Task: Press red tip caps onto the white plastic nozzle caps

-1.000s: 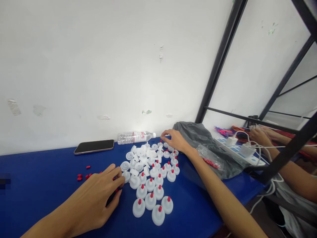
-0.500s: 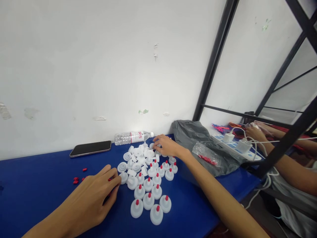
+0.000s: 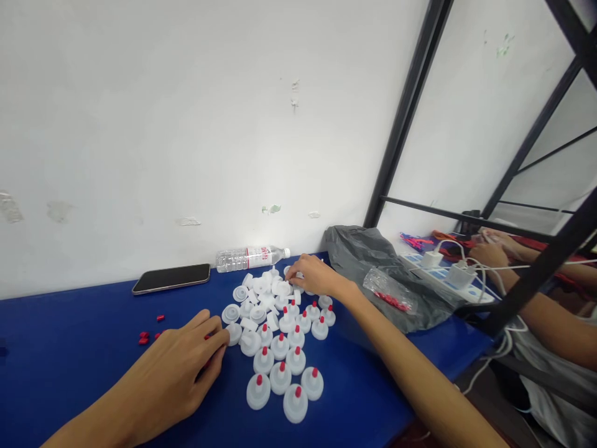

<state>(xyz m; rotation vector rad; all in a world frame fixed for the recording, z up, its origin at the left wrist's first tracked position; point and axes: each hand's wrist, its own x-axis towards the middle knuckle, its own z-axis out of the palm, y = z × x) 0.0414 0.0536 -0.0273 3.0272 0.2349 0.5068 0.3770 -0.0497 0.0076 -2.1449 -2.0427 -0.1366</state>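
My left hand (image 3: 184,367) rests on the blue table, fingers curled inward. Its fingertips are beside a white nozzle cap (image 3: 234,334) at the pile's left edge, and a bit of red shows between the fingers; what they hold is hidden. My right hand (image 3: 311,275) reaches over the far side of the heap of loose white caps (image 3: 265,298), thumb and fingers bent together at the pieces; I cannot make out what is in them. In front stand several white caps with red tips (image 3: 295,403), upright. Small red tips (image 3: 144,338) lie left of my left hand.
A black phone (image 3: 171,279) and a clear bottle (image 3: 252,257) lie along the wall. At right are a grey plastic bag (image 3: 359,249), a small clear bag of red tips (image 3: 390,295), a power strip (image 3: 448,277) and a black metal frame (image 3: 401,118). Another person's arm (image 3: 550,320) is beyond it.
My right hand's fingers have shifted slightly left and down among the loose caps and drawn closer together. My left hand stays in place, and the caps look unmoved.
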